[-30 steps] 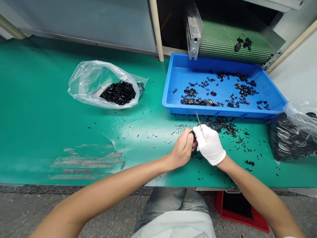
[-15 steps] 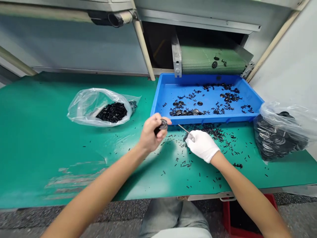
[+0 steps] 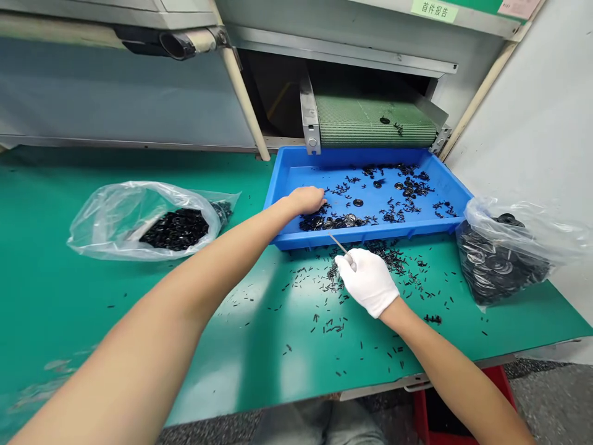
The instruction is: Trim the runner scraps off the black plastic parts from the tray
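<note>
My bare left hand (image 3: 308, 199) reaches over the near left rim of the blue tray (image 3: 380, 232), low among small black pieces. Its fingers are curled, with the tips turned away, so whatever they hold is hidden. Black ring-shaped discs (image 3: 350, 220) lie just to its right, at the tray's near wall. My right hand (image 3: 367, 281), in a white glove, is closed around a thin pointed metal tool (image 3: 340, 245) whose tip points up and left towards the tray. Beneath the glove, many thin black scraps (image 3: 393, 262) are strewn on the green tabletop.
Behind the tray, a green conveyor belt (image 3: 375, 117) ends above it, carrying a black disc. An open clear bag of small black parts (image 3: 176, 228) stands left; another bag of black discs (image 3: 500, 266) stands right. Below the table edge is a red bin (image 3: 500, 377).
My left hand, which held black round parts in front of the tray, has moved forward into it. My right hand keeps the metal tool in much the same place. The view has shifted.
</note>
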Demonstrator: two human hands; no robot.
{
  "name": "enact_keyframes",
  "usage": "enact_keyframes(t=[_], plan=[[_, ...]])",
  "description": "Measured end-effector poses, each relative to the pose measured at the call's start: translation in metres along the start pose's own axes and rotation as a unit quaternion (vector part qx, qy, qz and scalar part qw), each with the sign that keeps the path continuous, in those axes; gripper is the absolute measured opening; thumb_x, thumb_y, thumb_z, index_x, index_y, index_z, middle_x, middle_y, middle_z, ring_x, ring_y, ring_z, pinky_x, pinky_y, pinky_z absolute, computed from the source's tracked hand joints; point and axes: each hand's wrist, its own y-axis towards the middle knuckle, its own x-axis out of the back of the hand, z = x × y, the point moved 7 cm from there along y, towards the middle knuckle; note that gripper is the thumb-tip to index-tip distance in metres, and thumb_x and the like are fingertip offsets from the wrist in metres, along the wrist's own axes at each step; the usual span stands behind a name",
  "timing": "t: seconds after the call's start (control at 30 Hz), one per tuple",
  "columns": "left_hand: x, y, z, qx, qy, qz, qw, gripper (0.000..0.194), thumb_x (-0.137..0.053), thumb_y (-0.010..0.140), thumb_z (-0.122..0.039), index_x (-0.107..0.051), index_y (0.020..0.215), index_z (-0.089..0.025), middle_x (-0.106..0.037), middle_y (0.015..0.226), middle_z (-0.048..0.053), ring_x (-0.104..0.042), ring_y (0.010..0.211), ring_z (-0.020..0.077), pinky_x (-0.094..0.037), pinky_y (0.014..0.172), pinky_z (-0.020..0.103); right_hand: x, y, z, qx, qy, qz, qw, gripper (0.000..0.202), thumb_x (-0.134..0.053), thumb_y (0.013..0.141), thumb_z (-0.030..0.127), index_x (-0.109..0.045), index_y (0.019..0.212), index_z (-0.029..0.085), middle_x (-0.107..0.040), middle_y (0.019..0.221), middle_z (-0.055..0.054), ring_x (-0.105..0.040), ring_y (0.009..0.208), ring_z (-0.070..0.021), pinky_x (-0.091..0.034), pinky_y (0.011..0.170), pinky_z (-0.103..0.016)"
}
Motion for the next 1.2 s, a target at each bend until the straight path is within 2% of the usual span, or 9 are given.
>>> enact_keyframes(t=[0.2, 0.33, 0.43, 0.5, 0.63, 0.77, 0.9, 1.0, 1.2], plan=[[0.020, -0.015, -0.002, 0.001, -0.088, -0.056, 0.995, 0.020, -0.047, 0.088, -0.030, -0.056, 0.082, -0.014, -0.066, 0.091, 0.017, -0.062, 0.094, 0.0282, -0.045, 0.082, 0.035, 0.006, 0.002, -0.007, 0.005, 0.105, -0.066, 0.992, 0.037, -0.047, 0.090, 0.036, -0.038, 0.057, 0.021, -0.037, 0.052, 0.006, -0.035, 0.050, -0.0103, -0.029, 0.053, -0.025], [0.035, -0.074, -0.020, 0.001, -0.276, -0.086, 0.957, 0.025, -0.024, 0.093, -0.027, -0.041, 0.076, -0.019, -0.050, 0.066, 0.004, -0.052, 0.056, 0.0133, -0.040, 0.051, 0.024, 0.013, 0.003, -0.014, 0.008, 0.271, -0.119, 0.955, 0.024, -0.047, 0.090, 0.038, -0.060, 0.097, 0.019, -0.043, 0.060, 0.006, -0.036, 0.048, -0.0095, -0.035, 0.049, -0.024], [-0.001, -0.147, -0.050, 0.003, -0.625, 0.066, 0.778, 0.024, -0.037, 0.088, -0.028, -0.031, 0.067, -0.020, -0.029, 0.056, -0.005, -0.030, 0.041, 0.0062, -0.021, 0.038, 0.017, 0.020, 0.000, -0.001, 0.097, 0.309, -0.110, 0.940, 0.042, -0.059, 0.085, 0.037, -0.053, 0.124, 0.022, -0.056, 0.081, 0.001, -0.040, 0.050, -0.0078, -0.040, 0.048, -0.024], [-0.034, -0.196, -0.069, 0.043, -0.724, 0.170, 0.667, 0.025, -0.045, 0.084, -0.029, -0.033, 0.066, -0.019, -0.028, 0.055, -0.006, -0.025, 0.039, 0.0040, -0.015, 0.037, 0.015, 0.019, -0.007, 0.016, 0.207, 0.278, -0.063, 0.936, 0.039, -0.064, 0.083, 0.035, -0.058, 0.120, 0.024, -0.060, 0.095, -0.004, -0.053, 0.063, -0.0104, -0.048, 0.059, -0.025], [-0.077, -0.243, -0.079, 0.109, -0.798, 0.208, 0.555, 0.023, -0.059, 0.077, -0.027, -0.039, 0.069, -0.018, -0.033, 0.058, -0.006, -0.028, 0.040, 0.0024, -0.014, 0.037, 0.012, -0.004, -0.029, 0.037, 0.364, 0.140, 0.056, 0.919, 0.026, -0.061, 0.086, 0.028, -0.064, 0.112, 0.022, -0.062, 0.090, -0.004, -0.060, 0.076, -0.0136, -0.051, 0.069, -0.025], [-0.093, -0.241, -0.076, 0.095, -0.800, 0.225, 0.549, 0.037, -0.058, 0.081, -0.040, -0.037, 0.061, -0.017, -0.031, 0.052, -0.006, -0.028, 0.038, 0.0034, -0.016, 0.036, 0.014, -0.021, -0.031, 0.035, 0.318, 0.093, 0.098, 0.938, 0.026, -0.051, 0.091, 0.025, -0.064, 0.114, 0.022, -0.061, 0.084, -0.004, -0.057, 0.068, -0.0121, -0.049, 0.063, -0.024], [-0.088, -0.234, -0.069, 0.036, -0.799, 0.200, 0.566, 0.058, -0.040, 0.086, -0.065, -0.037, 0.053, -0.017, -0.030, 0.047, -0.004, -0.030, 0.037, 0.0058, -0.016, 0.036, 0.018, -0.023, -0.018, 0.016, 0.052, 0.247, 0.142, 0.957, 0.022, -0.049, 0.090, 0.034, -0.064, 0.093, 0.018, -0.061, 0.072, 0.000, -0.053, 0.051, -0.0099, -0.046, 0.048, -0.023], [-0.084, -0.231, -0.058, 0.036, -0.802, 0.152, 0.576, 0.041, -0.055, 0.082, -0.054, -0.050, 0.067, -0.017, -0.038, 0.049, -0.005, -0.034, 0.038, 0.0067, -0.016, 0.036, 0.018, -0.024, -0.019, 0.006, -0.089, 0.315, 0.151, 0.933, 0.027, -0.060, 0.082, 0.044, -0.060, 0.081, 0.018, -0.055, 0.060, 0.005, -0.039, 0.034, -0.0055, -0.032, 0.031, -0.020], [-0.081, -0.230, -0.060, 0.014, -0.742, 0.114, 0.661, 0.037, -0.056, 0.081, -0.052, -0.057, 0.085, -0.015, -0.036, 0.053, -0.006, -0.034, 0.043, 0.0069, -0.020, 0.039, 0.019, -0.029, -0.023, -0.004, -0.146, 0.384, 0.047, 0.910, 0.029, -0.063, 0.080, 0.047, -0.055, 0.086, 0.019, -0.052, 0.060, 0.007, -0.038, 0.032, -0.0040, -0.029, 0.029, -0.019]])
